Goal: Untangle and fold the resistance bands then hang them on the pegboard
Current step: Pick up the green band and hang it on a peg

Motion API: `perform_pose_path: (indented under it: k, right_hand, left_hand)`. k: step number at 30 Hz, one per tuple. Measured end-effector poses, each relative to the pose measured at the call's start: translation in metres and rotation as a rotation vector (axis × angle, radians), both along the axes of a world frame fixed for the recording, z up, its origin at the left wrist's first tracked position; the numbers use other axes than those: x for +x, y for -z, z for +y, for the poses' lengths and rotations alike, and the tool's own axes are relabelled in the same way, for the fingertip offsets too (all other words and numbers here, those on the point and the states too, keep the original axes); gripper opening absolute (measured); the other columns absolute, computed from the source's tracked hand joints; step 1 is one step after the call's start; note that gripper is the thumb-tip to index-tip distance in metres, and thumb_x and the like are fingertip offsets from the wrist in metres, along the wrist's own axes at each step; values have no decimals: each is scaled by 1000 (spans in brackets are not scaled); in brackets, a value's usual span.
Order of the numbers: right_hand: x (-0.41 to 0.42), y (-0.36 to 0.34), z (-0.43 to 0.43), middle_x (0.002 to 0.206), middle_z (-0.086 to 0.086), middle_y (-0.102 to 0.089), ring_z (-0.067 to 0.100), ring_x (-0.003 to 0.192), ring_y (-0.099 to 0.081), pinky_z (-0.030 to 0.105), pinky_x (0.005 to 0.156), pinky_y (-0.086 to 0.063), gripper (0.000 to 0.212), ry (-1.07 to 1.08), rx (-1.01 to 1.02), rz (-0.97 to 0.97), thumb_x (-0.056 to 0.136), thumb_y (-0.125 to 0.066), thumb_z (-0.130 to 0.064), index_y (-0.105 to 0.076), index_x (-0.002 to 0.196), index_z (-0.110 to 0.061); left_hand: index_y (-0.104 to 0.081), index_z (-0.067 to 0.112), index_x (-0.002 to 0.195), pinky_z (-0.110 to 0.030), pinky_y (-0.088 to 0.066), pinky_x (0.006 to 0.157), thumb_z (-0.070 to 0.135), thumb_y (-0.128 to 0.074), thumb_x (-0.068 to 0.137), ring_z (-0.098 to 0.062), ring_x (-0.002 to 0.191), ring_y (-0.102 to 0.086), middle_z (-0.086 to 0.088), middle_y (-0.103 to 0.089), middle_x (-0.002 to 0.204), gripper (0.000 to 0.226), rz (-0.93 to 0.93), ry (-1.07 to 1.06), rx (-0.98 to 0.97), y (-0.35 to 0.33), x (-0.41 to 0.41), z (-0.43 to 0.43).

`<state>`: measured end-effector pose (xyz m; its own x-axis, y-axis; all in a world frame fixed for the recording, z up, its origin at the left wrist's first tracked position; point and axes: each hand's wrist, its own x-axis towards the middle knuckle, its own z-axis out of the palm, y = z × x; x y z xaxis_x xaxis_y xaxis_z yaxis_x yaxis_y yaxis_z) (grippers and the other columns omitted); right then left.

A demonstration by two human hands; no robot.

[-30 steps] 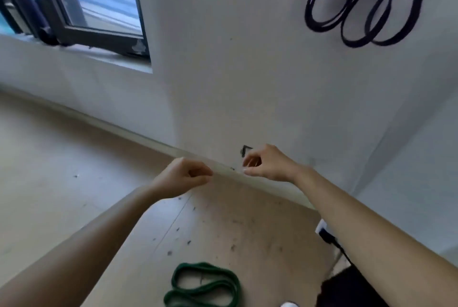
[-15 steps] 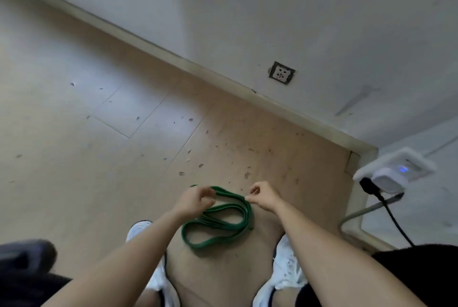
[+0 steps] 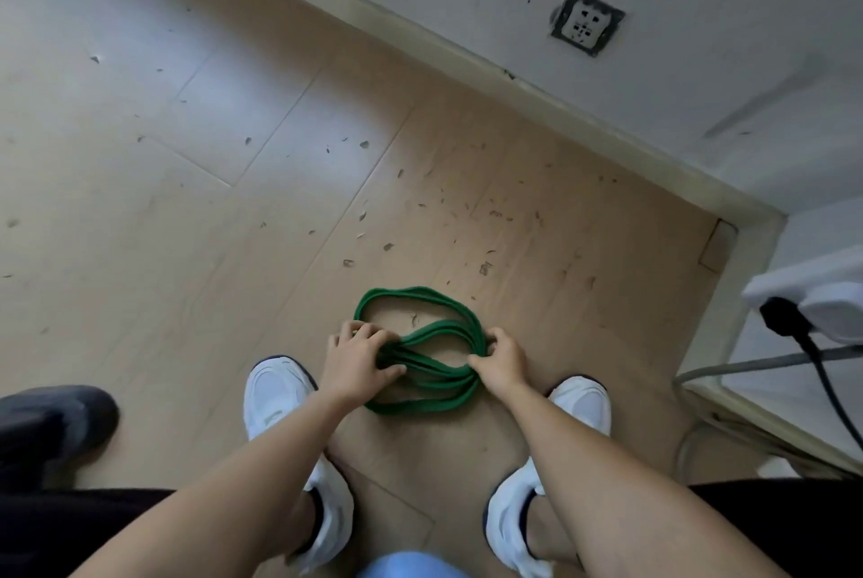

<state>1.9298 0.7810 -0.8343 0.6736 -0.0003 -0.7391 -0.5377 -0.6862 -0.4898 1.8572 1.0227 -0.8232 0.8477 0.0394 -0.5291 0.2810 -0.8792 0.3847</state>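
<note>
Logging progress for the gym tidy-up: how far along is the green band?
Nothing looks finished here. The green band lies looped and crossed on the floor; the left hand and right hand each grip a side. Untangling, folding and hanging remain; no pegboard is in view.

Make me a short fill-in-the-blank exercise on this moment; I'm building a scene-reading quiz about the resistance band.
1. The resistance band on the floor is coloured ____.
2. The left hand and right hand both grip the ____.
3. The person's sneakers are coloured ____.
4. The wall socket has ____ plugged into it.

Missing words: green; band; white; nothing
</note>
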Motion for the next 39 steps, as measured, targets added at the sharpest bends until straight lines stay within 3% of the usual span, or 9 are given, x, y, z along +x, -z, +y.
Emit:
perform_pose_path:
  k: [8,11,16,18,21,25,30,35,39]
  right_hand:
    - [36,-33,25,91,13,-73,26,79,-69,33,70,-57,36,119,265,-4,78,-80,2,-55,92,-20]
    - [51,-55,35,99,12,-74,23,92,-71,31,75,-60,39,53,349,-56,76,-85,-2,-57,96,-19]
    - [66,-104,55,100,8,-75,18,93,-73,20,72,-58,38,-123,435,-104,77,-85,-4,-62,105,-16]
    - [72,-124,63,99,8,-73,18,93,-72,21,73,-59,40,-199,449,-136,76,-87,-8,-64,107,-19]
    - [82,-152,73,97,7,-72,21,91,-72,30,77,-62,41,-285,460,-209,72,-89,-10,-66,103,-23]
    - [99,-192,76,100,2,-74,18,97,-71,37,88,-61,42,-313,492,-299,71,-89,-9,-68,104,-23]
    - [118,-238,67,99,3,-74,13,91,-71,26,83,-58,39,-371,530,-344,76,-82,-2,-69,110,-16]
    - [117,-261,62,93,4,-73,16,90,-70,38,88,-57,32,-372,536,-415,77,-83,-3,-71,105,-10]
    - [101,-273,69,96,-1,-72,5,88,-68,23,78,-55,30,-306,589,-501,79,-84,-8,-70,104,-15]
  left_hand:
    - [-68,29,93,-31,-48,69,52,-76,80,-15,82,-66,12,-69,85,28,-210,-330,-87,-24,27,13]
    - [-59,31,108,-31,-44,74,51,-82,73,-13,97,-53,8,-56,108,46,-374,-368,-106,-49,51,16]
    - [-41,37,148,-43,-30,113,53,-80,76,-19,139,-29,8,-40,151,83,-201,-48,-131,-91,91,20]
    - [-50,34,141,-40,-31,113,42,-80,81,-18,137,-35,8,-50,144,67,-108,37,-171,-105,100,25]
    - [-62,21,112,-19,-45,83,21,-81,79,-20,103,-59,0,-64,108,38,-86,-17,-329,-130,106,33]
    - [-63,11,102,-35,-61,81,7,-81,76,-29,89,-69,-11,-69,95,32,-127,-148,-560,-177,117,38]
    - [-67,9,100,-23,-55,66,10,-84,78,-13,71,-69,-10,-70,86,28,-251,-156,-654,-239,132,32]
    - [-70,13,102,-24,-55,69,12,-86,78,-14,77,-71,-6,-74,89,29,-354,-136,-731,-287,137,25]
    - [-71,10,108,-29,-58,75,12,-84,81,-22,85,-73,-8,-75,94,30,-417,-124,-767,-320,135,27]
